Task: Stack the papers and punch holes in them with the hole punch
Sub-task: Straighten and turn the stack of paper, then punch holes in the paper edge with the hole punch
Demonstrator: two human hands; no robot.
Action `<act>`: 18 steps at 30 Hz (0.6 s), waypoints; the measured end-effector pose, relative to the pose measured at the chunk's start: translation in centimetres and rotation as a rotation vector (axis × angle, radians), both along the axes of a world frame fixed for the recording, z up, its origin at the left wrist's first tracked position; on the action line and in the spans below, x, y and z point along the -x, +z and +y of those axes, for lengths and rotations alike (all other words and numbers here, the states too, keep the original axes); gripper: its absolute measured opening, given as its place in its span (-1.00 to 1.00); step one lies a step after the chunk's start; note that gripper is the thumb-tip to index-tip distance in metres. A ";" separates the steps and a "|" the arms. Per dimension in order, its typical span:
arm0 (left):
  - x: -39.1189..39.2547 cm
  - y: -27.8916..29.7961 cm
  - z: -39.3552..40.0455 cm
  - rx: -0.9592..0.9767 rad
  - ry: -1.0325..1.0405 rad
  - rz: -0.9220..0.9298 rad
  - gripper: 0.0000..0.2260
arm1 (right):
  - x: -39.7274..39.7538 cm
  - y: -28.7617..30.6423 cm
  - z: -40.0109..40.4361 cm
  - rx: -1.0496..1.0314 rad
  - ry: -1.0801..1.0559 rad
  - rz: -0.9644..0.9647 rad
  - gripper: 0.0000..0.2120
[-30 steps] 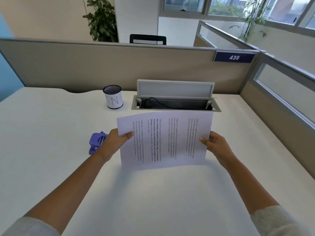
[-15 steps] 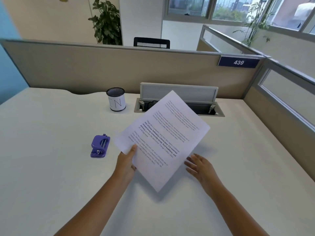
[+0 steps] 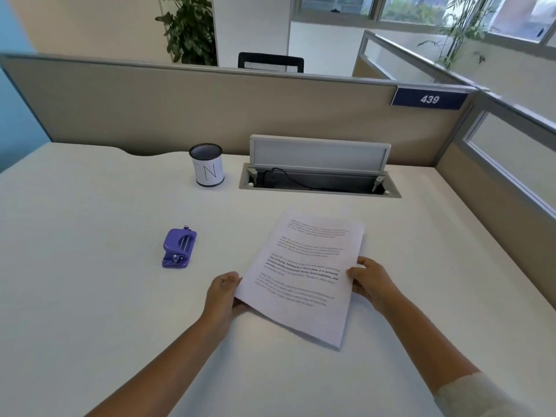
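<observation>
White desk point(image 3: 90, 296): printed papers point(image 3: 304, 275) squared, angled; left hand point(image 3: 224, 291), right hand point(image 3: 371, 279) fingers pinching side edges.

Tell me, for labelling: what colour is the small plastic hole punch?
Purple, with small metal fittings, clearest in the head view.

A mesh pen cup point(image 3: 206, 165) stands just beside the open cable tray point(image 3: 319, 182) on the desk point(image 3: 90, 296).

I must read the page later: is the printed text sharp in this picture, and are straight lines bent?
Head view: text on the papers is soft, only the bold lines stand out; the partition top edge bows from wide-angle distortion; light is even, no glare.
</observation>
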State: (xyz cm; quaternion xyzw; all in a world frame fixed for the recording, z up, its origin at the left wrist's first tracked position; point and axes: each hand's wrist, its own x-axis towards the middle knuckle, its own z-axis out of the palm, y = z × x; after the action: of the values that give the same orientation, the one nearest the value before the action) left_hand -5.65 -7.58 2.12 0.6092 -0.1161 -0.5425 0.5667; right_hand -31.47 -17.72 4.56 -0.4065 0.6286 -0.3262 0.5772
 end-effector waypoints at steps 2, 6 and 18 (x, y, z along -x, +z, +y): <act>-0.7 0.0 0.2 -0.024 -0.051 -0.097 -0.94 | 0.7 -0.2 -0.5 -0.032 0.079 0.073 -0.70; -0.5 -0.1 0.3 -0.100 -0.179 -0.367 -0.84 | 1.0 -0.3 -0.7 -0.056 0.208 0.117 -0.71; 1.2 -1.0 0.7 -0.105 -0.259 -0.871 -0.77 | 0.3 -0.7 -0.5 -0.013 0.221 0.271 -0.72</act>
State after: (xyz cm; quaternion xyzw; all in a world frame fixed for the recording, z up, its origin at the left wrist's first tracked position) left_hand -6.89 -6.87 1.13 0.7890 -0.3908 -0.3074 0.3609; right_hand -31.74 -18.17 3.90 -0.5097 0.6543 -0.1989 0.5220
